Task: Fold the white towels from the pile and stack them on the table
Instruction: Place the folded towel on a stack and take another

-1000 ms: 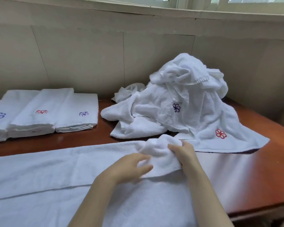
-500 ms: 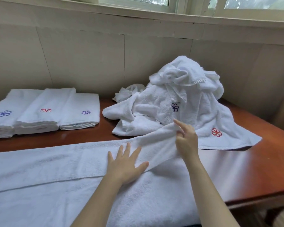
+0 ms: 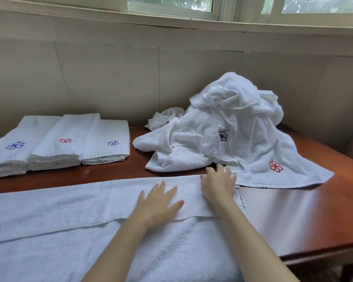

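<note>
Towel (image 3: 59, 210): spread flat, long axis running leftward from the fingers. Left hand (image 3: 161, 202), right hand (image 3: 218, 184): fingers straight, pressing its right end, gripping nothing; right hand nearer the edge.

We can read no words or numbers; the only signs are embroidered pinwheels. The towel pile (image 3: 222, 119) shows a dark blue emblem (image 3: 222, 135) midway up and a red emblem (image 3: 275, 166) on its trailing right corner. Left of the pile, the folded towels (image 3: 73, 129) carry a blue pinwheel (image 3: 14, 145), a red pinwheel (image 3: 65, 141) and a purple pinwheel (image 3: 113, 143). Just in front of the pile, a care label (image 3: 240, 202) on the spread towel (image 3: 69, 200) bears print too small for us to read.
</note>
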